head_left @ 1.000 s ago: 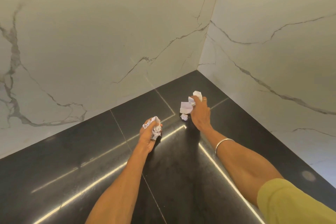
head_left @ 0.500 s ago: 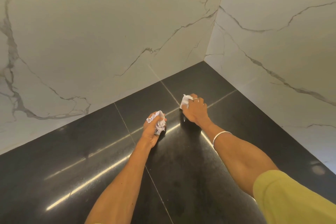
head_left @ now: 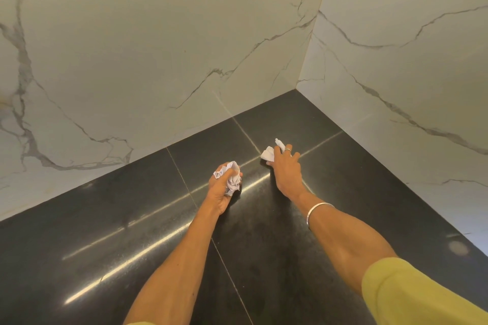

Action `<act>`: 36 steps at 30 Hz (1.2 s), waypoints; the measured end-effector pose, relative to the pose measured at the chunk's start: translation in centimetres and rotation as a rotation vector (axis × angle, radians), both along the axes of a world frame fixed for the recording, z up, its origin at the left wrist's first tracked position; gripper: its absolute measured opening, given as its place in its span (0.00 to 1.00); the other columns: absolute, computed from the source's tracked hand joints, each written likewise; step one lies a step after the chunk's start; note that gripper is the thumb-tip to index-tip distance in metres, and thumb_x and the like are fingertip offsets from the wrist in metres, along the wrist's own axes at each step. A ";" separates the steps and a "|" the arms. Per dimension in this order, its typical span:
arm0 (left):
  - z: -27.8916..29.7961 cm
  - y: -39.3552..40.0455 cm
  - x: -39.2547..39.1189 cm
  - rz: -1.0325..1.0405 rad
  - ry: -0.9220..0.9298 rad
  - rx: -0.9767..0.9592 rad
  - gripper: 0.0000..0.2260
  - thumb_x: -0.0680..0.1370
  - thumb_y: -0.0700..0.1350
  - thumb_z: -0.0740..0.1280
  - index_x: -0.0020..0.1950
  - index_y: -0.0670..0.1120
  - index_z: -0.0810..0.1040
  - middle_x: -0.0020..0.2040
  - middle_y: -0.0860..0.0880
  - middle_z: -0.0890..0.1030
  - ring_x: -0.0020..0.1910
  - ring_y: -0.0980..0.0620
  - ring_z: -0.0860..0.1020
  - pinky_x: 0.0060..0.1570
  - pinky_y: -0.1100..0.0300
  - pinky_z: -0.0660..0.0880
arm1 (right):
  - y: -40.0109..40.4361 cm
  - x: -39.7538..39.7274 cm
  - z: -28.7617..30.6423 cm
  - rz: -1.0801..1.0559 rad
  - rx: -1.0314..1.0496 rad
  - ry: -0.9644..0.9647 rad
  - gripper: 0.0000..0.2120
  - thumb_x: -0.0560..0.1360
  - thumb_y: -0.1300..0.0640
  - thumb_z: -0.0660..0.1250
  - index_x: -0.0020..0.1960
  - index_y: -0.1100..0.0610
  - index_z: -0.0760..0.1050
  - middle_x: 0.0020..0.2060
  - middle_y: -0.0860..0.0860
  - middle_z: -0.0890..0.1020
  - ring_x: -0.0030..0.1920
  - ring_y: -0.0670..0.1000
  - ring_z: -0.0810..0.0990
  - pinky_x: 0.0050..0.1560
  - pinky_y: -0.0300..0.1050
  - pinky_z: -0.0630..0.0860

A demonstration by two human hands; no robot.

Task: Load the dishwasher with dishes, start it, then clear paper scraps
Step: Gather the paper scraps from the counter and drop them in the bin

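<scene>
My left hand (head_left: 223, 190) grips a crumpled wad of white paper scraps (head_left: 232, 179) just above the black counter. Further right and toward the wall corner, my right hand (head_left: 285, 169) reaches down onto the counter and holds more white paper scraps (head_left: 268, 153); bits of paper stick out past its fingers on the left and top. A ring sits on one finger and a silver bangle on that wrist. No dishwasher or dishes are in view.
The glossy black stone counter (head_left: 132, 245) runs into a corner formed by two white marble-veined walls (head_left: 158, 60). Thin tile seams and bright light reflections cross the counter surface.
My right hand has lowered onto the counter and closed over the loose scraps that lay beside it. My left hand has kept its wad and barely moved; the view has shifted closer.
</scene>
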State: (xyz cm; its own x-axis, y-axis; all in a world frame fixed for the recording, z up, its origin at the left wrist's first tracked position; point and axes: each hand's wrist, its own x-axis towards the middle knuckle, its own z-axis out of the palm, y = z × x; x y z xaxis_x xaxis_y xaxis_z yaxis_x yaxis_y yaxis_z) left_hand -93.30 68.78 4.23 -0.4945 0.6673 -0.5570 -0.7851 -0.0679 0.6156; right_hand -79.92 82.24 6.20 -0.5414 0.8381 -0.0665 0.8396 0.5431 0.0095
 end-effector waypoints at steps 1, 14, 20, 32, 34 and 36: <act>0.0 -0.1 0.0 -0.004 0.004 -0.004 0.14 0.75 0.35 0.70 0.60 0.42 0.77 0.54 0.40 0.81 0.45 0.46 0.83 0.42 0.56 0.82 | 0.0 0.4 0.1 0.012 -0.007 0.029 0.29 0.79 0.62 0.65 0.76 0.57 0.57 0.72 0.63 0.62 0.60 0.63 0.72 0.52 0.51 0.78; 1.5 0.5 1.5 0.058 -0.048 -0.088 0.10 0.74 0.32 0.70 0.50 0.44 0.77 0.43 0.43 0.81 0.40 0.47 0.81 0.35 0.59 0.79 | 1.3 3.5 0.9 -0.106 -0.153 0.405 0.26 0.80 0.64 0.60 0.76 0.58 0.58 0.63 0.61 0.69 0.56 0.62 0.74 0.57 0.53 0.74; 3.9 0.7 4.1 -0.021 -0.144 -0.079 0.11 0.72 0.30 0.67 0.39 0.46 0.74 0.36 0.46 0.75 0.32 0.52 0.76 0.30 0.64 0.72 | -1.0 6.1 2.4 -0.109 -0.100 0.401 0.18 0.82 0.54 0.54 0.71 0.54 0.65 0.63 0.58 0.72 0.52 0.52 0.75 0.49 0.50 0.73; 5.5 -2.4 10.3 -0.250 -0.062 -0.100 0.13 0.69 0.31 0.68 0.35 0.48 0.72 0.31 0.50 0.74 0.30 0.53 0.75 0.29 0.64 0.68 | -8.7 12.7 5.8 -0.304 -0.135 0.470 0.29 0.81 0.60 0.61 0.78 0.57 0.54 0.67 0.63 0.67 0.60 0.63 0.74 0.59 0.53 0.75; 6.2 -2.7 11.6 -0.313 -0.047 -0.074 0.11 0.68 0.31 0.68 0.36 0.47 0.73 0.33 0.49 0.74 0.30 0.53 0.74 0.29 0.64 0.70 | -10.1 14.2 6.2 -0.326 -0.127 0.468 0.28 0.81 0.59 0.61 0.78 0.58 0.54 0.70 0.63 0.66 0.63 0.63 0.73 0.62 0.54 0.74; 6.9 -3.0 13.0 -0.364 -0.030 -0.041 0.10 0.68 0.32 0.70 0.37 0.46 0.74 0.35 0.48 0.74 0.32 0.52 0.73 0.32 0.62 0.71 | -11.5 15.5 6.6 -0.357 -0.117 0.479 0.26 0.82 0.59 0.59 0.77 0.58 0.56 0.71 0.62 0.65 0.64 0.62 0.73 0.64 0.53 0.74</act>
